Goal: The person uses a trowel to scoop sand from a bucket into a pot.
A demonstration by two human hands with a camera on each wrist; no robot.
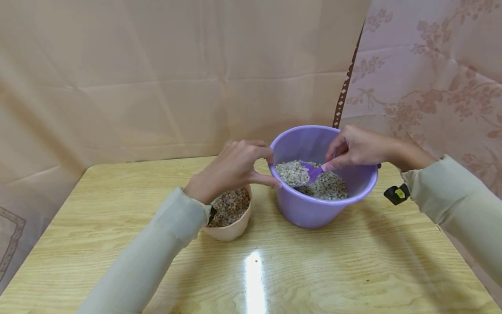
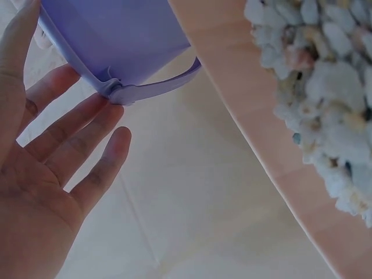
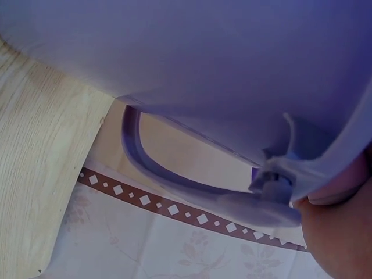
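Right hand (image 1: 353, 146) pinches purple plastic scoop (image 1: 310, 172) heaped with pale gravel inside round purple bucket (image 1: 313, 209), left hand (image 1: 231, 168) gripping its rim, beige bowl (image 1: 231, 229) of brownish gravel beside on wood-grain tabletop (image 1: 333, 261).

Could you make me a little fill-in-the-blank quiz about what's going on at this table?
1. The right hand holds a purple ____ heaped with gravel.
2. The left hand pinches the rim of the ____ bucket.
3. The peach bowl sits to the ____ of the bucket, as the person sees it.
4. Bowl and bucket both stand on a ____ table.

Missing words: scoop; purple; left; wooden
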